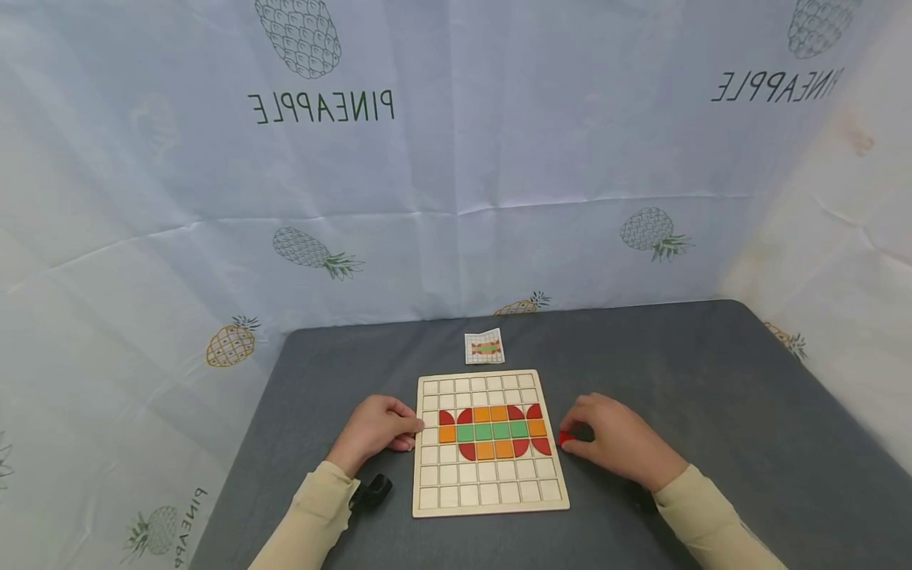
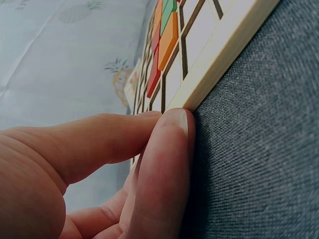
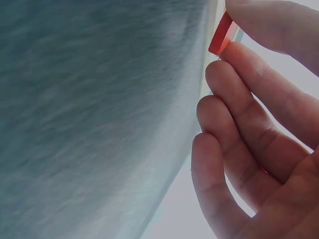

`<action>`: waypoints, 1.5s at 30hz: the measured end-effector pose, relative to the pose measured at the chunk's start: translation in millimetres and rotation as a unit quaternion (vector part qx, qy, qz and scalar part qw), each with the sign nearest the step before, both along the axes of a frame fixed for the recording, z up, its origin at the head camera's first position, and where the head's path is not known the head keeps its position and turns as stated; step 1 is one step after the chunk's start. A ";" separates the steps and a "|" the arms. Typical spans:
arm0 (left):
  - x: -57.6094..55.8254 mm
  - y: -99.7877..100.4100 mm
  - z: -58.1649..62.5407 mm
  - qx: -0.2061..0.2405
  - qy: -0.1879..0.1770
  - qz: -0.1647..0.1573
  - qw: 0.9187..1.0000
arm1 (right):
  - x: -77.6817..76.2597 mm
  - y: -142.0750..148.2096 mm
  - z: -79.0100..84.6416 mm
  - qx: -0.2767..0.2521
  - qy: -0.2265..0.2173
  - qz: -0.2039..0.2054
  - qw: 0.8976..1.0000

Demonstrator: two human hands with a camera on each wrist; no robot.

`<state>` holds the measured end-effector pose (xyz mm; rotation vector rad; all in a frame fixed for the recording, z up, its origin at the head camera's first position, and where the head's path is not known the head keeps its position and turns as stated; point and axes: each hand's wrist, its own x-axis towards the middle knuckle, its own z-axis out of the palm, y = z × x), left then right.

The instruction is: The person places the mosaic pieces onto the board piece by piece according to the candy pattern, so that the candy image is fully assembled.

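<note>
A light wooden grid board [image 1: 488, 495] lies flat on the table, with a band of orange, green and red tiles [image 1: 492, 431] across its middle rows. The red tiles are quarter-circles; the others are squares. My left hand [image 1: 379, 431] pinches the board's left edge, thumb and index fingertips right at the rim in the left wrist view. Beside the opposite edge, my right hand [image 1: 609, 437] holds a small red tile [image 3: 223, 36] between thumb and index finger. Its remaining fingers are loosely curled, and the tile's outline is partly hidden by the fingertips.
Behind the board lies a small paper card [image 1: 484, 347] printed with a coloured grid pattern. The dark grey table [image 1: 670, 360] extends to both sides. A white curtain [image 1: 456, 158] with pineapple prints hangs behind the table and along its sides.
</note>
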<state>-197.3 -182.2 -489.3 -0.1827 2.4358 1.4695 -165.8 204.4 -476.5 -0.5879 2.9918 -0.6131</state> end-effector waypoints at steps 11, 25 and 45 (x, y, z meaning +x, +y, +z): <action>0.9 -0.9 0.3 0.000 0.006 -0.002 1.000 | -17.5 -49.8 6.8 -0.027 0.020 0.064 0.997; -1.8 -3.0 0.7 0.001 -0.002 -0.007 1.000 | -23.0 -136.1 6.8 -0.031 0.020 0.160 0.986; -1.2 -2.8 2.6 0.002 -0.003 -0.008 1.000 | -18.8 -160.4 -0.2 -0.003 0.055 0.186 0.981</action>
